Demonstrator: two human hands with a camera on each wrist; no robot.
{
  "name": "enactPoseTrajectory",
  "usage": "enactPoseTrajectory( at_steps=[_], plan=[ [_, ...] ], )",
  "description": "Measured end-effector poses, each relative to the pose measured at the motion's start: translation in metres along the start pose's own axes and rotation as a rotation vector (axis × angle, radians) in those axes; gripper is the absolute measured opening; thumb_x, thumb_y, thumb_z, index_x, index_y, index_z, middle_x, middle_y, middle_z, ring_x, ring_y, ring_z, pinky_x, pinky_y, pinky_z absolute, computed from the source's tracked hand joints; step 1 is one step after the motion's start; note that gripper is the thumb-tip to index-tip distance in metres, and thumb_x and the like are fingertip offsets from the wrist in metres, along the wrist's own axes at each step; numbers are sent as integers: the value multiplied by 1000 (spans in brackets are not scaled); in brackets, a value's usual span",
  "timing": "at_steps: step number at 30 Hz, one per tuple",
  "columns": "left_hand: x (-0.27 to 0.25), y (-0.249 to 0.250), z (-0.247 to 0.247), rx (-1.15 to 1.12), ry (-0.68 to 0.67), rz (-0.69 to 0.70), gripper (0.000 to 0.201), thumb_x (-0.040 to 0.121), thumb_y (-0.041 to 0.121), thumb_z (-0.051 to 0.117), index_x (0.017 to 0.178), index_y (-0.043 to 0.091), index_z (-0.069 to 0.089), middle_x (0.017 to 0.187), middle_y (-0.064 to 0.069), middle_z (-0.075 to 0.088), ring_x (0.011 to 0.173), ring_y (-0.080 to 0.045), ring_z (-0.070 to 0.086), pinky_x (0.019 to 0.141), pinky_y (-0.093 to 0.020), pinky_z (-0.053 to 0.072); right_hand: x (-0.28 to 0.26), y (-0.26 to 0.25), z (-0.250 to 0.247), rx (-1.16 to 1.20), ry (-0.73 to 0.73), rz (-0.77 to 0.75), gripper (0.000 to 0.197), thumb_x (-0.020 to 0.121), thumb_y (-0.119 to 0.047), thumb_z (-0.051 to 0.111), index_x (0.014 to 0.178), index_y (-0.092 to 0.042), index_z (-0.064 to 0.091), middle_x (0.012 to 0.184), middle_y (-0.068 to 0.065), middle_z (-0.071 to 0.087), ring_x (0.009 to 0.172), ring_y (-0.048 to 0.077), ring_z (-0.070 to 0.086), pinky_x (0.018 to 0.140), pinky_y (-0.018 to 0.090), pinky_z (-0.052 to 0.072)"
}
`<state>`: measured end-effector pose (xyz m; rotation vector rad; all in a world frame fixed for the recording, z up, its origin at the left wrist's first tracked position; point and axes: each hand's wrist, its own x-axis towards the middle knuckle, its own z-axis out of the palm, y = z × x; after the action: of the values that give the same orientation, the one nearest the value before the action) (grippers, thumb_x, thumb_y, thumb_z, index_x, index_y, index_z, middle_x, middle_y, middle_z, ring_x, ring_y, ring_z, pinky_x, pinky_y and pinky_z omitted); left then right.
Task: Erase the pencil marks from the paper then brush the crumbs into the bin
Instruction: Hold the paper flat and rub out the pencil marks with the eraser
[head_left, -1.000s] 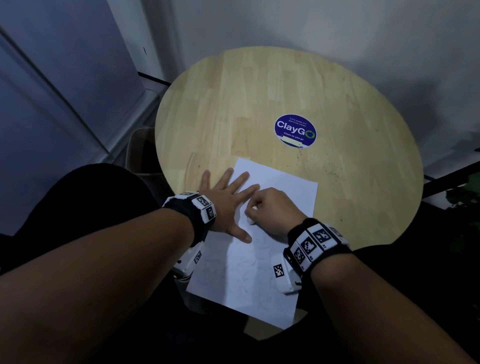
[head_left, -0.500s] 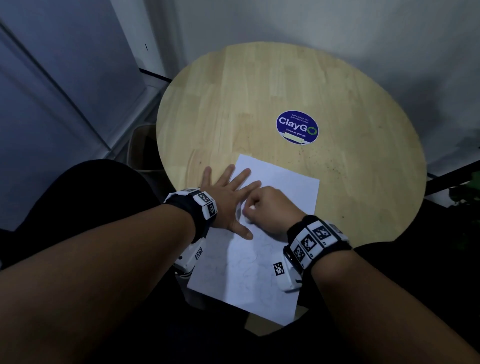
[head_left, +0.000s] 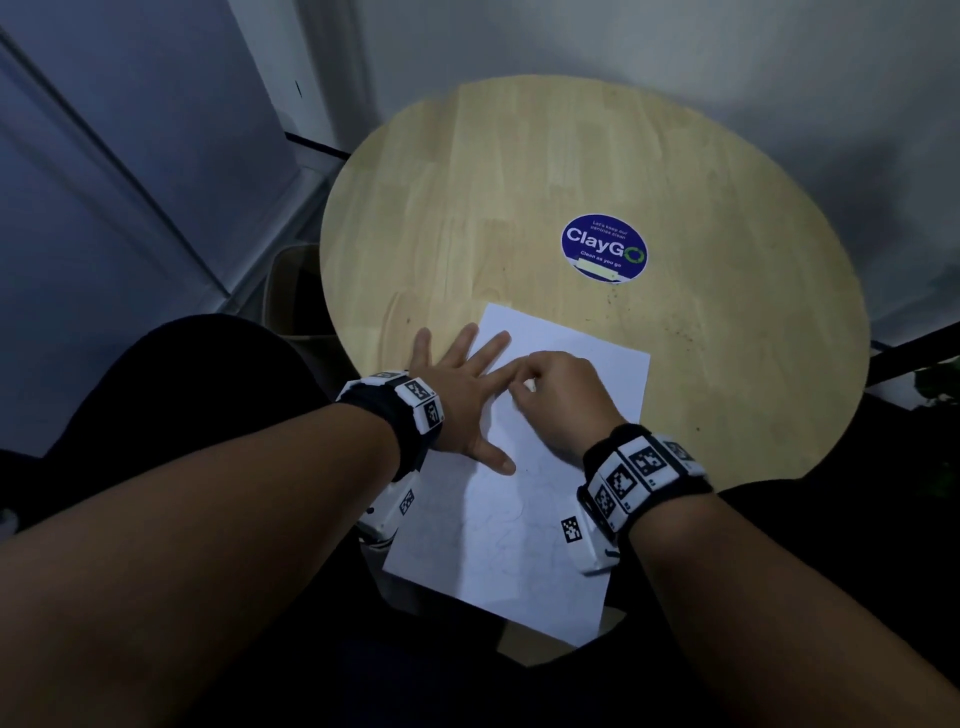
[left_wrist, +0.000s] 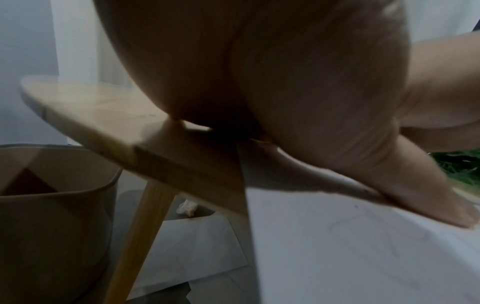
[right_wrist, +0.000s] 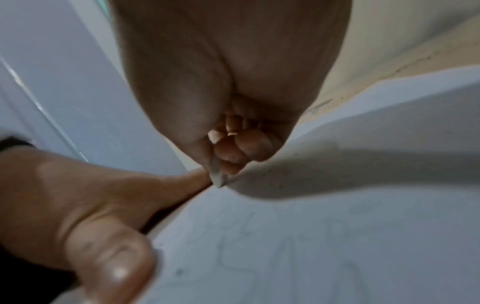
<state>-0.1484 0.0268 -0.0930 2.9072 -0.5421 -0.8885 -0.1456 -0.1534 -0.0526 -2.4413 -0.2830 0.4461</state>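
A white sheet of paper (head_left: 524, 519) with faint pencil lines lies at the near edge of the round wooden table (head_left: 519, 197), its near end hanging over the rim. My left hand (head_left: 462, 379) lies flat with spread fingers on the paper's left edge, pressing it down. My right hand (head_left: 556, 395) is curled beside it, pinching a small white eraser (head_left: 529, 385) against the sheet. In the right wrist view the eraser (right_wrist: 217, 174) tip touches the paper (right_wrist: 337, 236) next to the left hand's fingers (right_wrist: 182, 185). Pencil marks (right_wrist: 233, 255) show below it.
A beige bin (head_left: 291, 291) stands on the floor under the table's left edge, also in the left wrist view as the bin (left_wrist: 52, 205) beside a table leg (left_wrist: 140, 236). A blue round ClayGo sticker (head_left: 604, 248) sits mid-table. Dark specks (head_left: 675, 322) dot the wood to the right.
My right hand with the eraser has shifted slightly up the sheet, toward my left hand's fingertips. The left hand stays pressed flat in place.
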Motion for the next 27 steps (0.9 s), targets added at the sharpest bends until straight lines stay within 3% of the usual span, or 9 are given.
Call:
enactPoseTrajectory(
  at_steps=[3, 7, 8, 12, 16, 17, 21, 25, 27],
  plan=[
    [0, 1, 0, 9, 2, -3, 142, 53, 108, 51, 156, 51, -27, 167, 12, -38, 154, -29, -37, 114, -79, -13, -10, -9, 4, -77, -234, -51, 19, 93, -13, 64, 78, -16, 75, 79, -3, 74, 74, 15, 69, 68, 35, 55],
    [1, 2, -3, -9, -5, -2, 141, 53, 108, 52, 155, 53, -28, 167, 12, -39, 154, -28, -38, 114, -80, -13, -2, -1, -2, 6, 22, -7, 32, 98, -16, 63, 72, -35, 65, 72, -9, 69, 66, 9, 64, 62, 27, 47],
    [0, 1, -2, -16, -8, -3, 141, 53, 108, 52, 155, 53, -28, 167, 12, -38, 154, -28, -37, 114, -80, -13, -3, -1, -3, 5, 26, -11, 31, 98, -16, 63, 74, -35, 66, 72, -9, 69, 66, 11, 64, 61, 28, 47],
    [-1, 1, 0, 2, 5, 0, 143, 52, 109, 51, 156, 51, -28, 167, 12, -38, 154, -29, -37, 114, -80, -12, -12, -8, 0, -60, -235, -23, 18, 93, -12, 65, 79, -16, 75, 75, -6, 72, 70, 9, 66, 63, 26, 47],
    [-1, 2, -4, -3, -3, -7, 141, 55, 107, 52, 157, 51, -28, 167, 12, -38, 154, -28, -37, 115, -79, -13, -3, 0, -4, 17, 54, 39, 18, 99, -17, 64, 83, -20, 72, 75, -4, 69, 67, 12, 63, 60, 27, 46],
    [-1, 2, -3, -2, -7, -10, 141, 55, 107, 51, 157, 51, -28, 167, 12, -38, 154, -28, -37, 115, -79, -13, -3, 1, -5, 17, 60, 38, 18, 100, -18, 64, 84, -21, 72, 75, -4, 69, 67, 12, 63, 60, 28, 48],
    [-2, 3, -2, 7, -1, -5, 141, 54, 108, 50, 157, 51, -27, 167, 12, -38, 154, -29, -37, 115, -79, -12, -7, 2, -6, -13, -215, 44, 13, 91, -14, 70, 80, -17, 76, 77, -3, 76, 76, 15, 72, 77, 39, 61],
    [-1, 3, -4, 7, -4, -16, 140, 55, 108, 49, 155, 52, -29, 167, 12, -39, 154, -28, -37, 115, -79, -12, -1, 8, -8, 26, 49, 90, 17, 95, -17, 65, 81, -19, 75, 76, -3, 74, 72, 16, 69, 66, 33, 54],
    [-3, 2, -3, 7, -10, -15, 140, 55, 108, 50, 155, 52, -29, 167, 13, -39, 154, -28, -37, 115, -79, -12, -4, 4, -7, -1, -78, 53, 16, 95, -16, 65, 82, -17, 74, 76, -2, 74, 70, 14, 69, 64, 30, 52]
  ],
)
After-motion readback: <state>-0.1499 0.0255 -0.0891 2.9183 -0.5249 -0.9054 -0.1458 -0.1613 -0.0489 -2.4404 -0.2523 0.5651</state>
